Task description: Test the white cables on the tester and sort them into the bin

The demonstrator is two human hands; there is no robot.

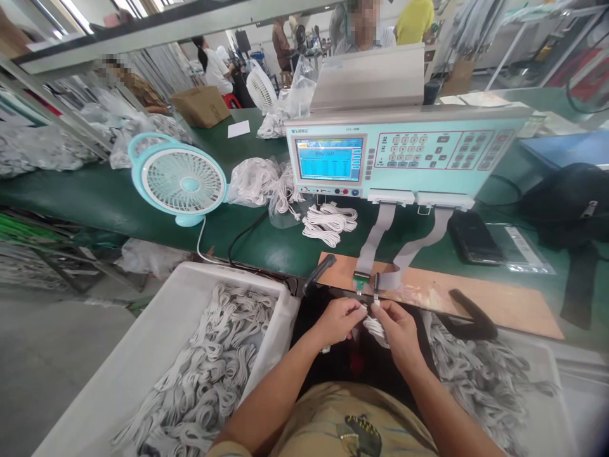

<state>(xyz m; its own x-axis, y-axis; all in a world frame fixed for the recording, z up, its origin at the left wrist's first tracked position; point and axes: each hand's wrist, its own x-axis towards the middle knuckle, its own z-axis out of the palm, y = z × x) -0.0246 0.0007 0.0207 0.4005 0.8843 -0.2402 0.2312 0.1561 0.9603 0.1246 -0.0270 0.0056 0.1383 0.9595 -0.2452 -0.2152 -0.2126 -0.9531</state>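
Note:
A bundled white cable [377, 330] hangs between my two hands at the table's front edge. My left hand [339, 322] pinches one end of it, close below a small green connector board [360, 283]. With thumb and fingers closed, my right hand [396, 322] grips the other end at a second connector [377, 284]. Whether either plug is fully seated I cannot tell. Two grey ribbon cables [378, 238] run from these connectors up to a light-blue cable tester [409, 152] with a lit screen [328, 158].
White bins of coiled cables stand at my left [183, 273] and right [547, 374]. On the green table are a small fan [183, 181], loose white cables [329, 223], bagged cables [254, 181], a phone [476, 238] and a wooden board [514, 304]. Other people sit farther back.

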